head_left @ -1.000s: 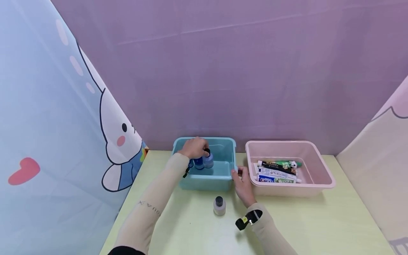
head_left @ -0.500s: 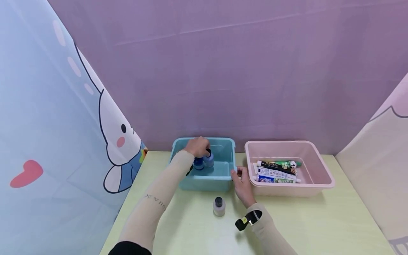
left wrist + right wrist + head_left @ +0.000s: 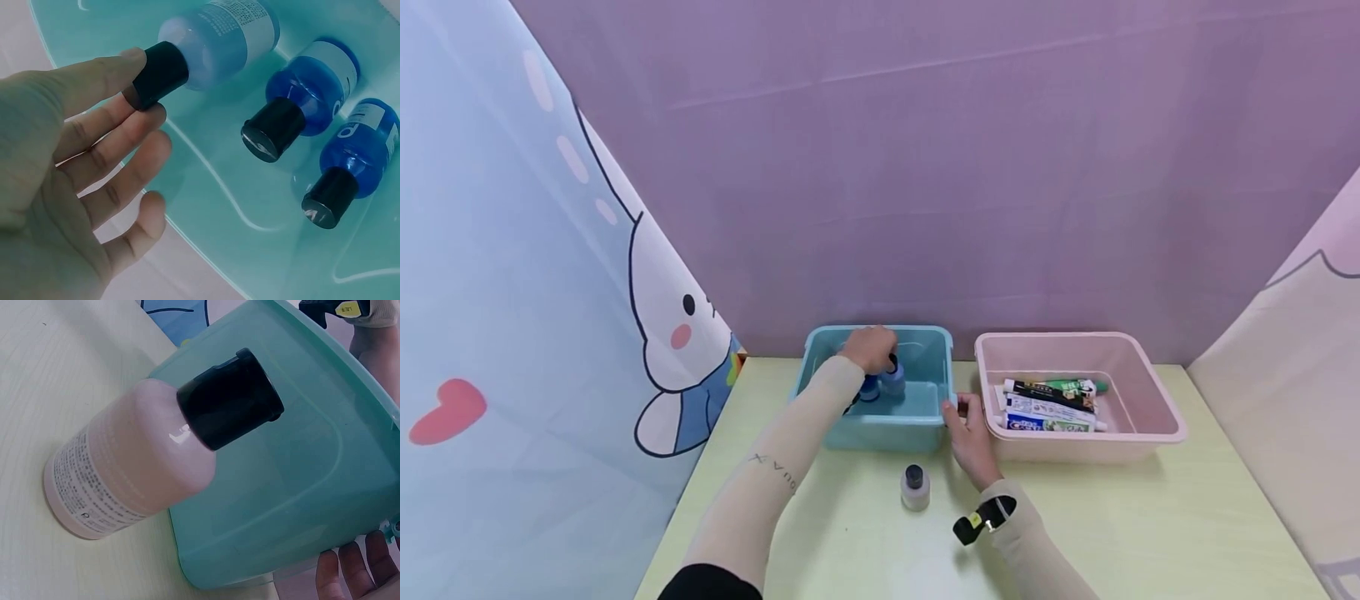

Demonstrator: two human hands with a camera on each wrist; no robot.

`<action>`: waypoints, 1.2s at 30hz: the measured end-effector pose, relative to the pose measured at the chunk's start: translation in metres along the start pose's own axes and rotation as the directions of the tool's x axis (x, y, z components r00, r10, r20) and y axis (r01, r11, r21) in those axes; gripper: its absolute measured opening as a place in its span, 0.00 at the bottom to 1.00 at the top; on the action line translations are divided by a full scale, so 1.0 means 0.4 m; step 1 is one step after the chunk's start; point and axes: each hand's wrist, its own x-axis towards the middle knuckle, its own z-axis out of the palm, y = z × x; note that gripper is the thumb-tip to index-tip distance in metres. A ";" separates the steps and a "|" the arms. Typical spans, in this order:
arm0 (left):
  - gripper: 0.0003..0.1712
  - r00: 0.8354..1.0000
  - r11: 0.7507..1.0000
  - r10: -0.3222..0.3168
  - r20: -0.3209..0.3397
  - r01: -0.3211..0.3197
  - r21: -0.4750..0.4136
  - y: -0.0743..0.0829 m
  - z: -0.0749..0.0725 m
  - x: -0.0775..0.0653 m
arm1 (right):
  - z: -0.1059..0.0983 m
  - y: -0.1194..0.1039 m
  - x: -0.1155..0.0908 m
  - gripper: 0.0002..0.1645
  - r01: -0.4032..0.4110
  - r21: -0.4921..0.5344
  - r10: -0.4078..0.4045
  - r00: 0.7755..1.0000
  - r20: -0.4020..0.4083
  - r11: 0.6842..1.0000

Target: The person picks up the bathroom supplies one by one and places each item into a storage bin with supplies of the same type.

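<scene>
My left hand (image 3: pixel 870 348) reaches into the teal bin (image 3: pixel 880 435). Thumb and fingers pinch the black cap (image 3: pixel 161 75) of a light blue bottle (image 3: pixel 212 45), the other fingers loosely bent. Beside it in the bin stand two dark blue bottles (image 3: pixel 312 87) with black caps, partly hidden by the hand in the head view. My right hand (image 3: pixel 973 442) grips the bin's right end, thumb at the rim and fingers around the outside. In front of the bin, a pale pink bottle (image 3: pixel 125 462) with a black cap stands upright on the table.
To the right of the teal bin stands a pink bin (image 3: pixel 1093 450) with several toothpaste tubes (image 3: pixel 1052 407) lying inside. Both bins are near the back of the pale table (image 3: pixel 1187 525), against a purple cloth backdrop (image 3: pixel 962 183). A printed cloth (image 3: pixel 550 333) hangs at the left.
My left hand has shifted slightly right over the bin, still pinching the light blue bottle's cap. The right hand keeps its grip on the bin, and the pink bottle stays put.
</scene>
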 end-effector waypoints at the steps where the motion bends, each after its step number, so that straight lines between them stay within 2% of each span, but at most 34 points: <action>1: 0.06 1.000 1.000 -0.002 0.000 0.002 0.008 -0.001 0.003 0.003 | 0.000 0.000 0.001 0.24 -0.004 -0.003 0.004 1.000 0.005 1.000; 4: 0.16 1.000 1.000 -0.006 -0.026 0.007 0.024 -0.010 0.012 0.015 | -0.002 -0.002 0.005 0.23 -0.021 -0.001 0.021 1.000 0.020 1.000; 7: 0.20 0.996 1.000 -0.013 -0.084 0.013 0.006 -0.023 0.018 0.026 | -0.002 -0.003 0.007 0.22 -0.021 0.002 0.021 1.000 0.024 1.000; 10: 0.19 0.991 1.000 -0.016 -0.133 0.013 -0.029 -0.033 0.013 0.030 | 0.000 -0.005 0.005 0.23 -0.012 0.002 0.012 1.000 0.016 1.000; 16: 0.11 0.993 0.996 -0.018 -0.115 0.008 -0.091 -0.039 -0.011 0.012 | 0.001 -0.004 0.002 0.24 0.022 0.011 -0.022 1.000 -0.008 1.000; 28: 0.09 0.989 0.980 0.014 -0.146 -0.043 -0.194 -0.033 -0.050 -0.061 | -0.005 -0.006 0.003 0.24 0.019 0.003 -0.019 1.000 -0.003 1.000; 36: 0.08 0.972 0.960 0.007 -0.237 -0.073 -0.270 -0.026 -0.028 -0.126 | -0.006 -0.002 0.005 0.25 0.002 0.001 -0.002 1.000 0.013 1.000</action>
